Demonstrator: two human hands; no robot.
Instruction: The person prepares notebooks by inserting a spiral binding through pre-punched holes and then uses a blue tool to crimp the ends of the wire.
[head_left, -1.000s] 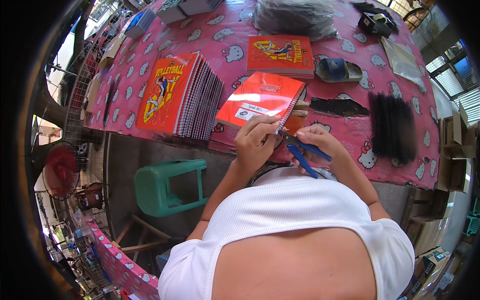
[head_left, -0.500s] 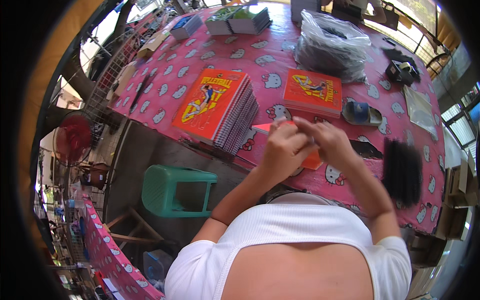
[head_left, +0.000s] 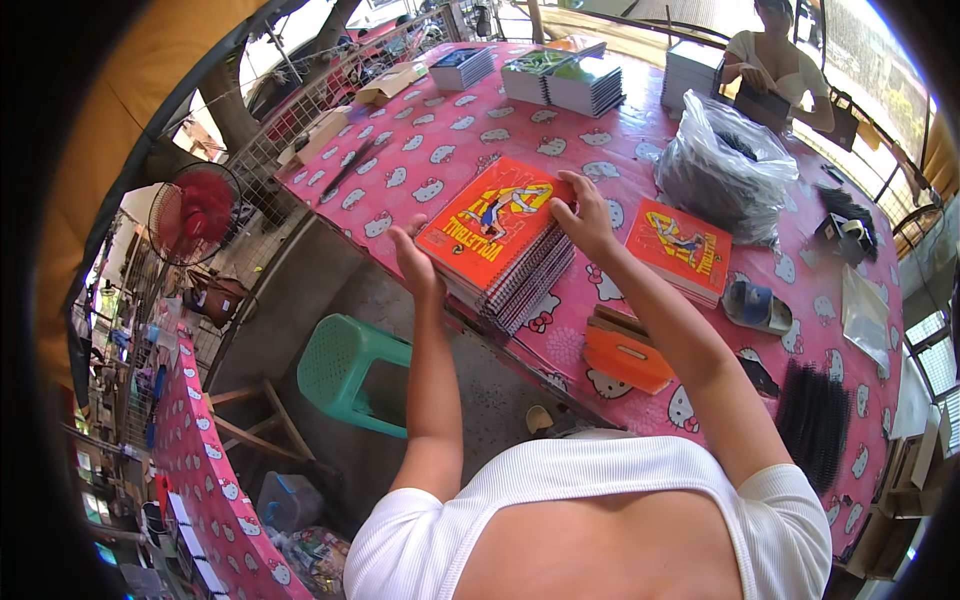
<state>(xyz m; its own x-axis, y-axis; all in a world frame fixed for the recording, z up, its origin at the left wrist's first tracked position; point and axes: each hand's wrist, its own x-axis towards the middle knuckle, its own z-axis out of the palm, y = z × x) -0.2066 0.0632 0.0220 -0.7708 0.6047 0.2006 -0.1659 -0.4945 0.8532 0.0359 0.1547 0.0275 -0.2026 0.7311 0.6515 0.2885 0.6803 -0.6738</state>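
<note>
A tall stack of spiral-bound notebooks (head_left: 490, 225) with red-orange covers and a yellow volleyball design stands at the table's near left edge. Flat against its left side rests my left hand (head_left: 415, 262), fingers stretched and thumb raised; part of the hand is hidden by the stack. My right hand (head_left: 585, 215) grips the far right corner, thumb on the top cover and fingers along the edge. Under my right forearm lie orange sheets or covers (head_left: 625, 358) with a brown edge. A lower pile of matching red notebooks (head_left: 680, 248) sits to the right.
The pink patterned table (head_left: 440, 180) also bears a clear plastic bag of dark items (head_left: 725, 175), a slipper (head_left: 757, 306), black binding coils (head_left: 815, 425) and book stacks (head_left: 565, 82) at the back. A green stool (head_left: 350, 370) stands below left. Across the table sits another person (head_left: 775, 70).
My hands have moved from close together over the orange and red pieces to both sides of the tall stack. Its top cover now faces the other way. The view has shifted.
</note>
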